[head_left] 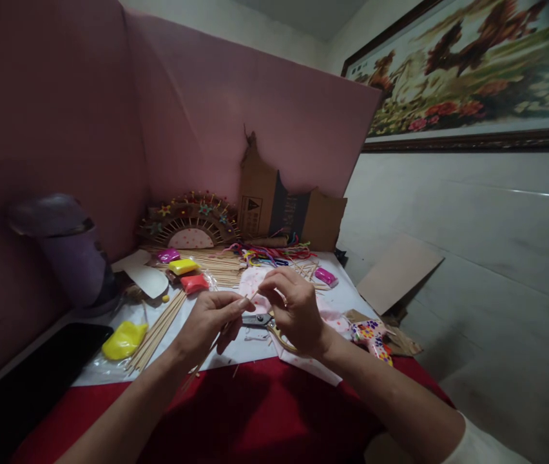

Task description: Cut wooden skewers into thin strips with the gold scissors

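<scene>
My left hand (214,319) is closed, its thumb and finger pinching a thin wooden stick (254,296) at the centre of the view. Thin stick ends slant down below its palm, partly blurred. The fingers of my right hand (298,309) are pinched together at the stick's upper end, just right of the left fingertips. Beneath the two hands lie scissors (259,320), their handles partly hidden by my right hand. Pink dotted fabric (251,278) spreads under and behind them.
Loose sticks (158,332) and a yellow clay pack (124,339) lie left. Behind stand a decorated fan (190,222) and torn cardboard (274,206). Coloured cords (274,251) lie before the cardboard. A purple tumbler (74,258) and a black phone-like slab (42,374) occupy the far left.
</scene>
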The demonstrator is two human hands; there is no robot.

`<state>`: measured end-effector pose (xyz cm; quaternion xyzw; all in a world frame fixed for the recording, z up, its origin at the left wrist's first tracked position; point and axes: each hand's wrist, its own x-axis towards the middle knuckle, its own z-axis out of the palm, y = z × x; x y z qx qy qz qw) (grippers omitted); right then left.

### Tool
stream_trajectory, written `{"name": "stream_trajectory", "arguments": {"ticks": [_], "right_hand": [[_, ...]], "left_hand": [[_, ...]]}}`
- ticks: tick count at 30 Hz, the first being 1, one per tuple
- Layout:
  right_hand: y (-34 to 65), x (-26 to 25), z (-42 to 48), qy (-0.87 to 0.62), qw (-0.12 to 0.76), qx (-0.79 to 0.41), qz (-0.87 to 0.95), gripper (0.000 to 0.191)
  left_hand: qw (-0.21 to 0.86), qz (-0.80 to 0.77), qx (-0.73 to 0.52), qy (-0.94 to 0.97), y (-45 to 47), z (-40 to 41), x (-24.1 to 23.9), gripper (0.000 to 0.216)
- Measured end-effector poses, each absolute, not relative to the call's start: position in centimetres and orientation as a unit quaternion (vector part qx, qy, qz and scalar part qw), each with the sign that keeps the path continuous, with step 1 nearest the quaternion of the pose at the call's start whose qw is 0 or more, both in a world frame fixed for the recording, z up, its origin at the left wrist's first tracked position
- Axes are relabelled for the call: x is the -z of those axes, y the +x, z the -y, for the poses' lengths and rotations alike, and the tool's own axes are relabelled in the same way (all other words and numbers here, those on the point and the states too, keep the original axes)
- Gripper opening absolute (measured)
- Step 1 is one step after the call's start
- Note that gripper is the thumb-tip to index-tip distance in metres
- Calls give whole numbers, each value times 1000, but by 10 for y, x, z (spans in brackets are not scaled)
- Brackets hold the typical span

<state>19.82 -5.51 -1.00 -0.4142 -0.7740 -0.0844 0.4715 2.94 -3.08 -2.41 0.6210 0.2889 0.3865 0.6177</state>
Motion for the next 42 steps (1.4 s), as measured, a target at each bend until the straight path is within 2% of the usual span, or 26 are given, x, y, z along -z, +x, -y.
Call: {"name": "stream_trajectory", "arguments": {"ticks": [4,13,19,21,24,26,28,31,33,36,39,42], "right_hand": [[198,17,54,-396,475,134,774,11],[198,28,55,-336,497,166,782,15],[203,18,62,-349,590,164,709,10],[215,14,55,-411,576,192,680,8],[240,12,38,-560,463,213,654,11],[253,14,29,-619,394,192,652,16],[256,16,25,-613,380,124,682,27],[240,17,34,-504,445,-39,739,22],[222,15,45,-423,495,-103,752,26],[201,12,58,-355,470,-103,802,36],[198,14,57,-366,420,-53,829,38],[208,26,44,-422,449,-6,788,34]], "left_hand": [[667,-285,-388,568,31,30,25,26],[668,-304,-419,535,31,26,27,25],[702,-293,-425,490,24,18,26,22],[721,-279,-408,485,23,17,26,20],[734,-259,-402,482,24,18,27,20],[738,-250,-402,481,24,19,27,20],[734,-249,-405,484,24,20,26,20],[721,-258,-402,502,25,24,23,21],[713,-260,-396,517,27,25,23,21],[701,-255,-400,533,29,24,26,21],[694,-248,-411,537,30,22,31,23],[674,-247,-457,525,26,18,28,25]]}}
